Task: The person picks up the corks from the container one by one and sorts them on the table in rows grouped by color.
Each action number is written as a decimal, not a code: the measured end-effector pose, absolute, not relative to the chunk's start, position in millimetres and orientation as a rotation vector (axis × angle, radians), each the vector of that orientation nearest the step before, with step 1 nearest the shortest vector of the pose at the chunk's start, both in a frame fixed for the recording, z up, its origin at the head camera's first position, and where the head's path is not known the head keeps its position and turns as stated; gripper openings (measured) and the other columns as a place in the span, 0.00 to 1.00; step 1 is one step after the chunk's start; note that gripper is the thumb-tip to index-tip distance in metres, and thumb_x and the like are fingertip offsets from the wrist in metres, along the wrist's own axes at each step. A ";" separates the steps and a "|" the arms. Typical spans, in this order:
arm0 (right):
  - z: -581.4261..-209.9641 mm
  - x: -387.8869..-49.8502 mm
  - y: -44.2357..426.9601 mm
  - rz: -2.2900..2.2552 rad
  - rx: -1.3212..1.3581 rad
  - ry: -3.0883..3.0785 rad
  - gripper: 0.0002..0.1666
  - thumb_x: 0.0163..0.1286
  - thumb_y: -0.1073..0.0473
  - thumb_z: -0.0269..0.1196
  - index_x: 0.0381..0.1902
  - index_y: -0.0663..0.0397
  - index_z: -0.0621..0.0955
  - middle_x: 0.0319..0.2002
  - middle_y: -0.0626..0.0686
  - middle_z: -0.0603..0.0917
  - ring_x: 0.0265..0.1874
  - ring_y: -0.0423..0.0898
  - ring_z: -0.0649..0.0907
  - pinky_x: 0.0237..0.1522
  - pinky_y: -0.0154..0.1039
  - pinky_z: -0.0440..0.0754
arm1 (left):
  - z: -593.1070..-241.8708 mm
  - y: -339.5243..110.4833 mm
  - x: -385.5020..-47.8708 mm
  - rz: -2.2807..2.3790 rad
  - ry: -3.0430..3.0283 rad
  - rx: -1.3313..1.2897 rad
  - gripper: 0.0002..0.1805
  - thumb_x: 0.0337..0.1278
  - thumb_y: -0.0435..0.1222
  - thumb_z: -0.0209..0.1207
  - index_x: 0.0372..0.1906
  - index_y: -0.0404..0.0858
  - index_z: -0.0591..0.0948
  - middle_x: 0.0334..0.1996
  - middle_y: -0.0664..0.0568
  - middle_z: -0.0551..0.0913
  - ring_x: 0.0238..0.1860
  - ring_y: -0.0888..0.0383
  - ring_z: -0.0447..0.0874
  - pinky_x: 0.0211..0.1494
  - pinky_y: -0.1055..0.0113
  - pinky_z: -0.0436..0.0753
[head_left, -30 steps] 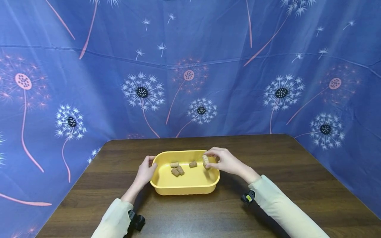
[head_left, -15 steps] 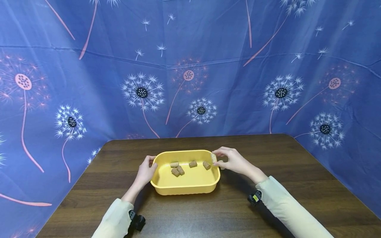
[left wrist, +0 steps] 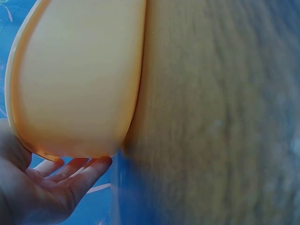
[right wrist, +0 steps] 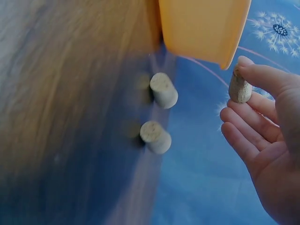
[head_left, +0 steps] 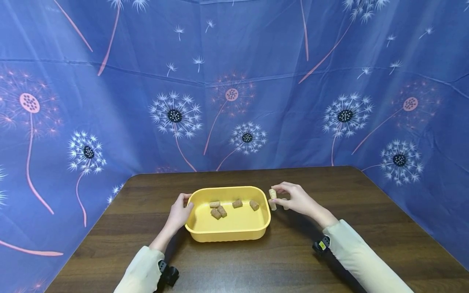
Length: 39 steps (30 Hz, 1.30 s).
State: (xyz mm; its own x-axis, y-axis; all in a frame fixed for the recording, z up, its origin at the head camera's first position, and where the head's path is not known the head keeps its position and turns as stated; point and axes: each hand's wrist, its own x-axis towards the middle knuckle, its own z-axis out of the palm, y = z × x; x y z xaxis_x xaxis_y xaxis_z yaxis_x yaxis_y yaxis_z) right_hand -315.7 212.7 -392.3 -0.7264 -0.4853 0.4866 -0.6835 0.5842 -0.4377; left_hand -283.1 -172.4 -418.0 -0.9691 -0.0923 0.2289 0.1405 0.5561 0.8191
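A yellow tray (head_left: 231, 235) sits on the table with several brown corks (head_left: 237, 203) lying in it. At its left end my left hand (head_left: 179, 211) holds the rim, thumb over the edge and fingers along the outside wall. My right hand (head_left: 294, 198) pinches a pale cork (right wrist: 240, 87) between thumb and fingertips, just beyond the tray's right end. Below that hand, two more corks stand upright on the table, a nearer-to-tray cork (right wrist: 164, 91) and another cork (right wrist: 155, 137) beside it. The right hand partly hides them in the head view.
A dark wood table (head_left: 234, 268) carries everything. Behind it hangs a blue cloth (head_left: 293, 122) printed with dandelions. Small black cameras are strapped at both wrists, a left one (head_left: 168, 273) and a right one (head_left: 321, 245).
My right hand has carried the pinched cork rightward from over the tray, past its rim, to above the table. The left hand and the tray have stayed in place.
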 end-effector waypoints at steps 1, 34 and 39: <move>-394.0 -316.3 214.2 0.875 0.954 -2.499 0.24 0.54 0.58 0.70 0.48 0.62 0.81 0.41 0.52 0.84 0.39 0.51 0.83 0.43 0.45 0.81 | -418.8 -172.6 -283.3 -1.370 -2.547 -0.041 0.16 0.60 0.28 0.50 0.53 0.28 0.71 0.49 0.31 0.78 0.48 0.41 0.78 0.49 0.52 0.78; -419.6 -319.3 266.6 0.729 0.853 -2.575 0.23 0.56 0.57 0.69 0.47 0.66 0.80 0.40 0.55 0.84 0.38 0.52 0.84 0.41 0.48 0.81 | -416.3 -172.5 -281.1 -1.377 -2.558 -0.032 0.16 0.62 0.29 0.49 0.54 0.28 0.71 0.50 0.30 0.77 0.50 0.40 0.77 0.51 0.51 0.77; -420.5 -321.0 272.0 0.714 0.837 -2.600 0.24 0.56 0.57 0.69 0.48 0.66 0.80 0.40 0.55 0.84 0.38 0.52 0.84 0.42 0.46 0.81 | -416.7 -172.6 -281.6 -1.378 -2.561 -0.035 0.16 0.62 0.29 0.49 0.54 0.28 0.71 0.51 0.30 0.77 0.50 0.40 0.77 0.50 0.51 0.78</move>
